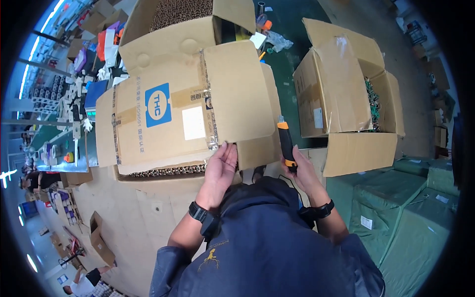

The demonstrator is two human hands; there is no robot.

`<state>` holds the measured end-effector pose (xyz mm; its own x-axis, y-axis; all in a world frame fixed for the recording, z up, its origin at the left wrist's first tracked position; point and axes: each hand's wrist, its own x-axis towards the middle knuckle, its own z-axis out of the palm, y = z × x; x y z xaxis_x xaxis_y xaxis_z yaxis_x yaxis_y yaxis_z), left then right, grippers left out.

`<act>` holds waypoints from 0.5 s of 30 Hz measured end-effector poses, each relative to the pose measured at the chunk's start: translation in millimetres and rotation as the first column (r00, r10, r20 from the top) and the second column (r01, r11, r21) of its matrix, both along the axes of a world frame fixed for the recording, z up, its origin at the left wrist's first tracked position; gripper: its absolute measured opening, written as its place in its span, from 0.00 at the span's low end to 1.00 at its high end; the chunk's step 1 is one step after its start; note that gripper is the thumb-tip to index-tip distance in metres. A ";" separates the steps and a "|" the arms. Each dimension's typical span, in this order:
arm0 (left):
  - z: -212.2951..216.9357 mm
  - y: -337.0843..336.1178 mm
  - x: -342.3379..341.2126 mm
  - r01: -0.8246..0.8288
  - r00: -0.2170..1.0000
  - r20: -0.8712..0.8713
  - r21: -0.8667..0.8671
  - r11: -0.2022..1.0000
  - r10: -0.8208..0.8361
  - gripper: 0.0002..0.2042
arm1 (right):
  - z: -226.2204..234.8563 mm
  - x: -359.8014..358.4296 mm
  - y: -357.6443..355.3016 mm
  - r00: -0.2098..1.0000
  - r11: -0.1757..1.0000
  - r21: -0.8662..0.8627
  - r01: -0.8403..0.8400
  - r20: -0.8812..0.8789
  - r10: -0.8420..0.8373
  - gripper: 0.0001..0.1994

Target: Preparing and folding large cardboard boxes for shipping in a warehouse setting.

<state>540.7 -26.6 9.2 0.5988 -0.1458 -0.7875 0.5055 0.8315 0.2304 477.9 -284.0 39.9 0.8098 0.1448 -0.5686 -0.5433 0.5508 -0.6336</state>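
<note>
Left hand (222, 166): at the near edge of the carton (175, 64); cannot tell whether gripping.
Right hand (304, 171): wrapped around the tool (285, 141).
Carton: before the person, small pieces (168, 171) showing beneath.

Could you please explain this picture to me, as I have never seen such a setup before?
There is no machine here: someone works bare-handed, and a wide fisheye camera worn on the head looks down, so straight edges bend. The right hand has a black-and-orange hand tool, perhaps a cutter, in its grip. The left hand is at the near edge of a large cardboard box, with small metallic pieces showing beneath its flap. A far box and a right-hand box also stand open with small pieces inside; a dark green surface lies between them.
</note>
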 end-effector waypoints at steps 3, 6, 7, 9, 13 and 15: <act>-3.0 -9.0 -4.8 -0.051 0.997 0.061 0.058 0.997 0.047 0.07 | -12.4 -5.3 -7.6 0.999 0.999 -0.026 0.020 -0.036 -0.021 0.18; -12.8 -8.6 -2.8 -0.063 0.992 0.109 0.069 0.996 0.055 0.07 | -12.7 -5.3 -15.4 0.978 0.977 -0.159 -0.141 0.134 0.163 0.18; -16.9 -8.7 -2.8 -0.078 0.987 0.143 0.076 0.994 0.066 0.08 | -13.5 -1.1 -17.2 0.987 0.986 -0.107 -0.130 0.079 0.139 0.23; -5.6 -15.5 -2.8 -0.069 0.988 0.148 0.112 0.991 0.052 0.07 | -25.1 0.7 -25.4 0.971 0.979 -0.080 -0.188 0.132 0.198 0.22; 9.2 -3.6 -14.3 0.063 0.987 0.134 0.211 0.975 -0.093 0.10 | -29.6 -8.4 -16.2 0.953 0.992 -0.016 -0.126 0.275 0.126 0.22; 23.6 2.9 -18.6 0.206 0.962 0.105 0.325 0.923 -0.252 0.15 | -22.6 -8.3 -15.4 0.953 0.987 -0.042 -0.153 0.258 0.159 0.23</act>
